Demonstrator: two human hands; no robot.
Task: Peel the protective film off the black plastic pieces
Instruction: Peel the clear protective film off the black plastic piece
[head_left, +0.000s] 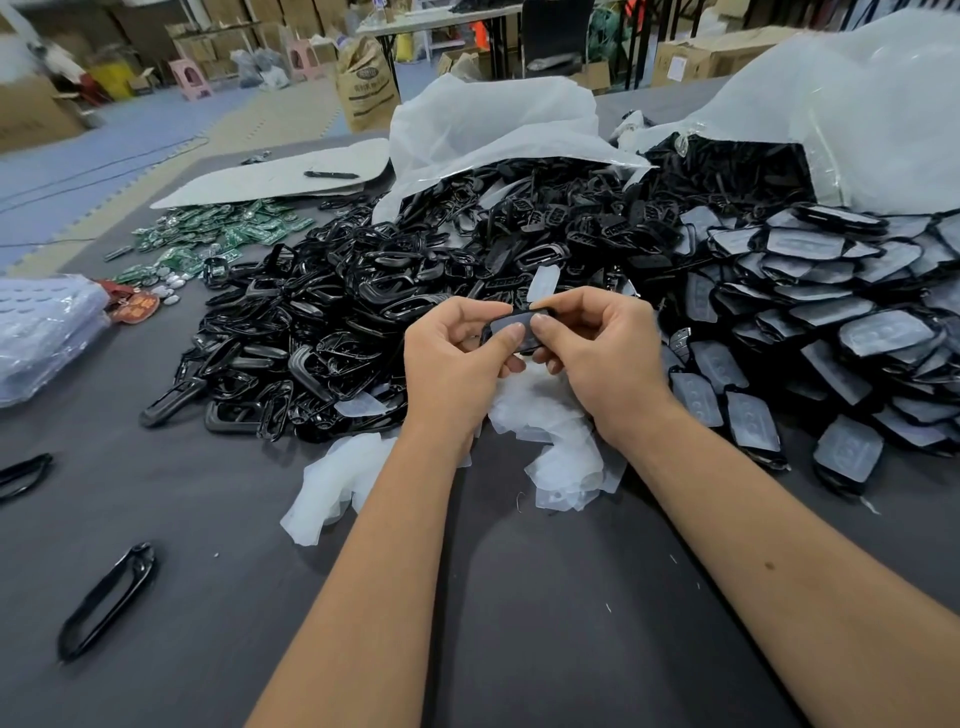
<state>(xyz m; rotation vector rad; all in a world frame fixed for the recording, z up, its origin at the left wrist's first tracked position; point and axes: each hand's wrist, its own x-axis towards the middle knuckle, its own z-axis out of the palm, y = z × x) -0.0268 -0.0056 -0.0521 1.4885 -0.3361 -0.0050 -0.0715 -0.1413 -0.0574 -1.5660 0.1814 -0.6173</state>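
Observation:
Both my hands hold one black plastic piece (511, 326) above the grey table (519, 597). My left hand (457, 358) grips its left end, thumb on the face. My right hand (597, 348) grips its right end. A strip of clear film (543, 283) sticks up behind the piece by my right fingers; whether they pinch it I cannot tell. A heap of film-covered black pieces (810, 322) lies to the right. A heap of bare black frames and parts (363, 301) lies to the left and behind. Peeled films (556, 431) lie crumpled under my hands.
Two white plastic bags (493, 119) spill parts at the back. Green circuit boards (208, 234) lie at the left, a plastic packet (41, 327) at the left edge. Loose black frames (104, 603) sit near the front left. Boxes and stools stand beyond the table.

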